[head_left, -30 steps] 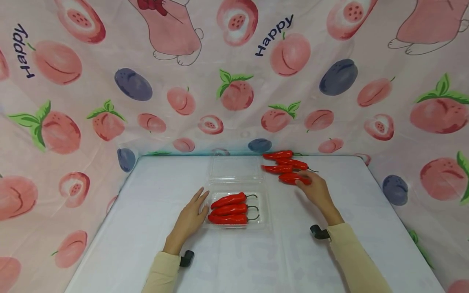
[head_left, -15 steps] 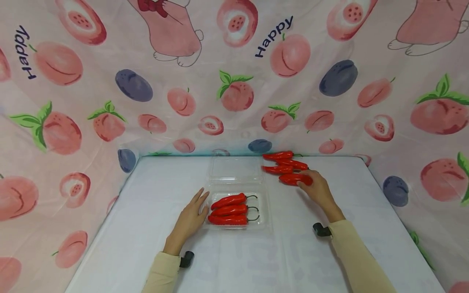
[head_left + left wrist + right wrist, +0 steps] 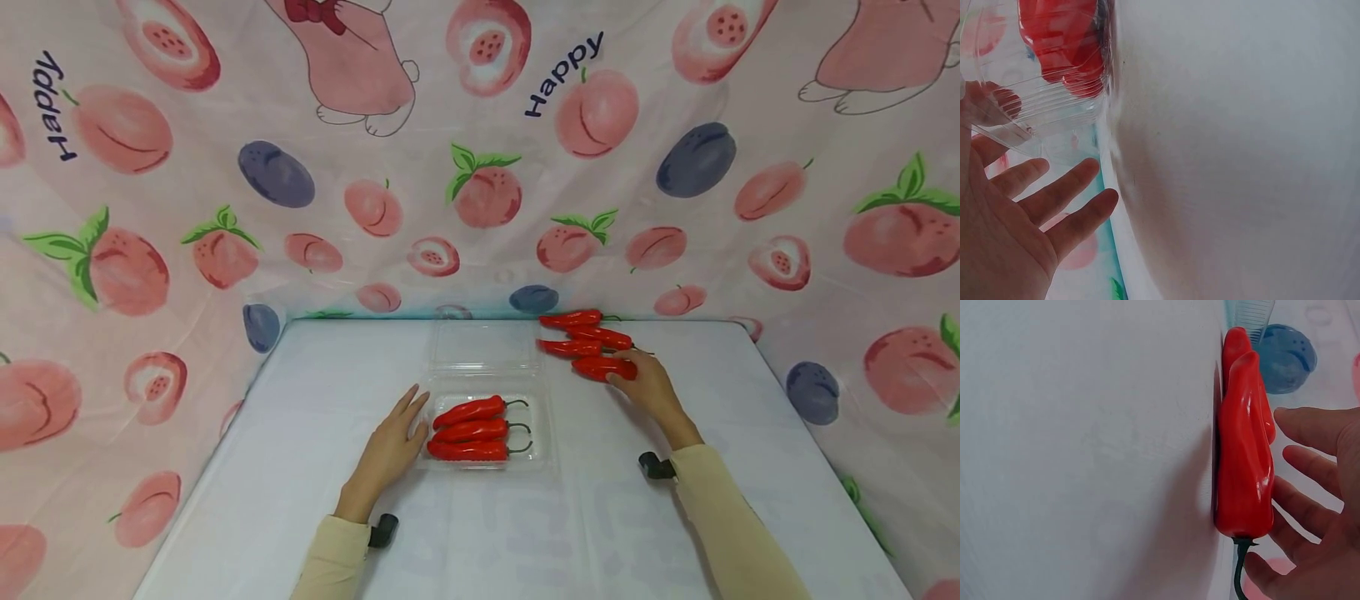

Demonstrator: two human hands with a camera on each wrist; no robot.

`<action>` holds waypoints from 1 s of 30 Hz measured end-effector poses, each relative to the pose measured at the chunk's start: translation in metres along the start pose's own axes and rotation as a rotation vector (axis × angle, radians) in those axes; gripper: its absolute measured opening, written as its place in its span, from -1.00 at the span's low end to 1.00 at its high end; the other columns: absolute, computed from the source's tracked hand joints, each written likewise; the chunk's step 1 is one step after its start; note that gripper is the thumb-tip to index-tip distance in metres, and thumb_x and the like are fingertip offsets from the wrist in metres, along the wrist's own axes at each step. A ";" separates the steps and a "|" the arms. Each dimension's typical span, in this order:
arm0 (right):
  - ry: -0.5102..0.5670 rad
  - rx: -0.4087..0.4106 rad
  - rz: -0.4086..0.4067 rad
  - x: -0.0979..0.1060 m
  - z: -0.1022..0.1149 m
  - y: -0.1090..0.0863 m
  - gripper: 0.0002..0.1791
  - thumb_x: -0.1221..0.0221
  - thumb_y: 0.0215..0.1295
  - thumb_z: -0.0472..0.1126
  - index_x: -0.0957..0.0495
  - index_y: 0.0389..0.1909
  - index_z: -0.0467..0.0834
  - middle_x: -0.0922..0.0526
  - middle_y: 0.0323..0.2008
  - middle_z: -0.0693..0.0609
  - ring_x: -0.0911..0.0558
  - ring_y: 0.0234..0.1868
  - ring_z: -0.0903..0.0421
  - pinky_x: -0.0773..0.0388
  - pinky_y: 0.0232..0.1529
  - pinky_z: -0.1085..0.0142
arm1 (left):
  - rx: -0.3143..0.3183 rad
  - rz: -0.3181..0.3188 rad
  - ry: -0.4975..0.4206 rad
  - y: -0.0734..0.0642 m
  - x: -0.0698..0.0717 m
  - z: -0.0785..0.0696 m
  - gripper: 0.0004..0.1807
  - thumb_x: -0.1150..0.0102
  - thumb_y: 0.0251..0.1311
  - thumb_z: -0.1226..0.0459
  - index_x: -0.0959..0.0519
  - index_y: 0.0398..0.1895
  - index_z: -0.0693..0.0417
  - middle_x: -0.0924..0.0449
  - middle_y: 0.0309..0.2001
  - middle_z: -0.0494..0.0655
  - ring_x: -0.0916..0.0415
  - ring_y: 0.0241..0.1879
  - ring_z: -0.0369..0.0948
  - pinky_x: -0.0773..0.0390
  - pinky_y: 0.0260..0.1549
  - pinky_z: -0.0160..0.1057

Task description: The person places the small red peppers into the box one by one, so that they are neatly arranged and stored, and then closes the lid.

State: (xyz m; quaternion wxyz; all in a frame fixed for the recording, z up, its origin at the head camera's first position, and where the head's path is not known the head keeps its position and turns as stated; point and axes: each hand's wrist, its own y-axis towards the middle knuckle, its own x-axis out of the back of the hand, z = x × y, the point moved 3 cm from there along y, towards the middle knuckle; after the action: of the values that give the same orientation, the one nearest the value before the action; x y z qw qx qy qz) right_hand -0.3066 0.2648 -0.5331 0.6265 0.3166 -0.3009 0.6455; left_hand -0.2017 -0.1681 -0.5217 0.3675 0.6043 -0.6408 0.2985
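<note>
Three red chili peppers (image 3: 471, 429) lie side by side in a clear plastic clamshell box (image 3: 542, 417), stems to the right. Its lid (image 3: 484, 343) is folded back. My left hand (image 3: 390, 442) is beside the box's left wall with fingers spread; the left wrist view shows the thumb partly behind the clear plastic. Farther right, my right hand (image 3: 648, 385) is at the stem end of the nearest loose red chili pepper (image 3: 1244, 462). In the right wrist view its fingers are spread beside that pepper, not curled round it; whether they touch it is unclear.
Behind the nearest loose pepper lie more red chili peppers (image 3: 573, 347), close together near the back edge. A white cloth covers the table (image 3: 495, 533). Fruit-print fabric (image 3: 495, 150) rises behind it and along both sides.
My right hand shifts very slightly about the nearest loose pepper, which stays in place. The left hand and the box hold still.
</note>
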 end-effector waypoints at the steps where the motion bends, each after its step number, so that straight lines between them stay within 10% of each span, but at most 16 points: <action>1: 0.000 0.000 -0.002 0.000 0.000 0.000 -0.44 -0.24 0.31 -0.07 -0.42 0.27 -0.19 -0.43 0.29 -0.28 -0.36 0.29 -0.28 -0.41 0.25 -0.25 | -0.001 0.000 -0.001 0.000 0.000 0.000 -0.42 -0.03 0.37 0.13 -0.30 0.46 -0.12 -0.14 0.53 -0.10 -0.36 0.37 0.08 -0.40 0.24 0.27; 30: -0.005 -0.040 0.068 -0.009 -0.006 -0.011 -0.37 -0.32 0.22 -0.18 -0.39 0.32 -0.13 -0.46 0.27 -0.25 -0.44 0.23 -0.24 -0.44 0.25 -0.20 | 0.001 0.002 -0.007 0.000 0.000 0.000 -0.42 -0.04 0.36 0.14 -0.32 0.45 -0.10 -0.16 0.53 -0.09 -0.38 0.36 0.09 -0.42 0.23 0.26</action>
State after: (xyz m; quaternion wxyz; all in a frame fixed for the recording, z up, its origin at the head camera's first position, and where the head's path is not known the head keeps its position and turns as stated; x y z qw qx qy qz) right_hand -0.2959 0.2642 -0.5437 0.6097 0.2953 -0.3259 0.6594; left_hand -0.2017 -0.1677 -0.5215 0.3645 0.6048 -0.6427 0.2972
